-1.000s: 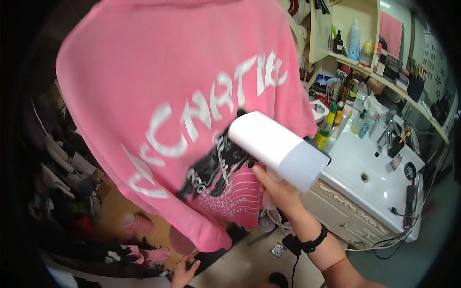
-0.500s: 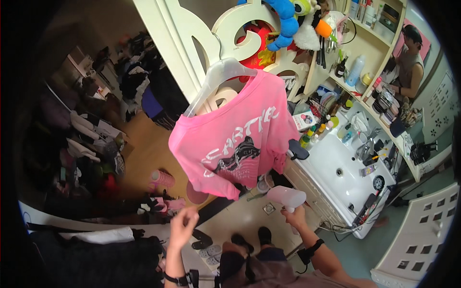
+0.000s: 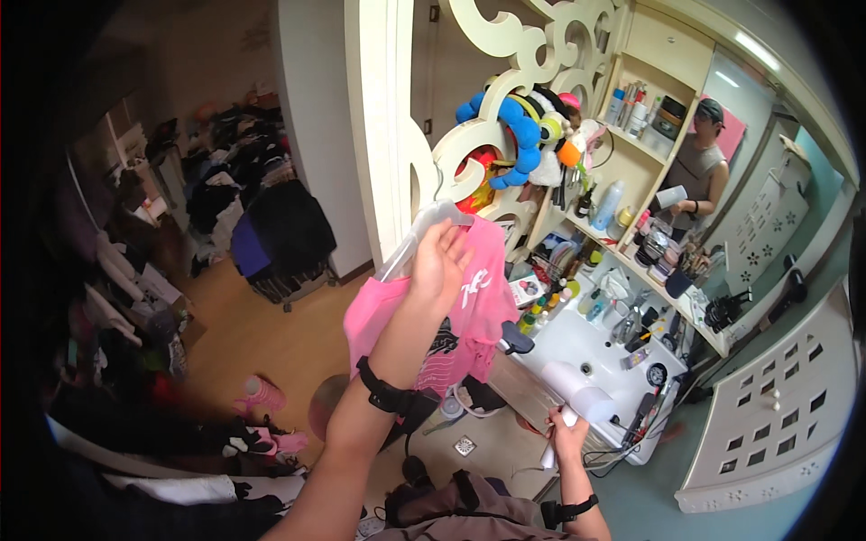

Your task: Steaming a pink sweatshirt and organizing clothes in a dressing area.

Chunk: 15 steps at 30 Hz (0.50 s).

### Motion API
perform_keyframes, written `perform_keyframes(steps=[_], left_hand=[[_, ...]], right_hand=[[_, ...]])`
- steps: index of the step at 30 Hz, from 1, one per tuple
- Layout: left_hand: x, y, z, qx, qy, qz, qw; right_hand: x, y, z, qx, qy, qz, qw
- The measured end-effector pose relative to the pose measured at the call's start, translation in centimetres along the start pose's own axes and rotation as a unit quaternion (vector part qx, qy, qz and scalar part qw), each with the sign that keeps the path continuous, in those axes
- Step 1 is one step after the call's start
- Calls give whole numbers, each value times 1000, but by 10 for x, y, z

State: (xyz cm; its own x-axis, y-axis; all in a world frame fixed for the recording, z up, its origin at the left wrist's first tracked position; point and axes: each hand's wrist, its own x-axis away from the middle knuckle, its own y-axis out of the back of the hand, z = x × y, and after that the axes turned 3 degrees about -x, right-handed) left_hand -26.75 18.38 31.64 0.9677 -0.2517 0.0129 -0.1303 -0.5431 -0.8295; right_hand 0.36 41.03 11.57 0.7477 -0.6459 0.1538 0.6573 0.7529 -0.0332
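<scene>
A pink long-sleeved shirt (image 3: 483,307) with white lettering and a dark print hangs on a pale plastic hanger (image 3: 397,260), hooked on the cream scrollwork of a partition. My left hand (image 3: 439,266) is raised in front of the shirt's collar, fingers stretched out and slightly apart; whether they touch the cloth is unclear. That forearm covers much of the shirt's front. Lower on the right, my right hand (image 3: 568,433) is wrapped round the handle of a white hair-dryer-shaped appliance (image 3: 577,390). Its cylindrical head is beside the sink, apart from the shirt.
A white sink (image 3: 585,347) crowded with bottles stands at right, below a mirror and full shelves (image 3: 631,153). Plush toys (image 3: 523,135) hang on the scrollwork. A white cut-out door (image 3: 767,415) is at far right. A dark clothes-covered seat (image 3: 281,239) and clothing piles are at left.
My left hand has risen from low beside the shirt to its collar, its fingers uncurling. My right hand still grips the appliance, now slightly lower in view. The view has shifted, showing more partition.
</scene>
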Motion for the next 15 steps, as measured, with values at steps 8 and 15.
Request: perform_keyframes(steps=[8, 15], left_hand=[[66, -61, -22, -81, -157, 75, 981], [152, -59, -58, -284, -162, 43, 944]], right_hand=[[26, 19, 59, -66, 101, -93, 988], [4, 24, 151, -167, 180, 121, 962]])
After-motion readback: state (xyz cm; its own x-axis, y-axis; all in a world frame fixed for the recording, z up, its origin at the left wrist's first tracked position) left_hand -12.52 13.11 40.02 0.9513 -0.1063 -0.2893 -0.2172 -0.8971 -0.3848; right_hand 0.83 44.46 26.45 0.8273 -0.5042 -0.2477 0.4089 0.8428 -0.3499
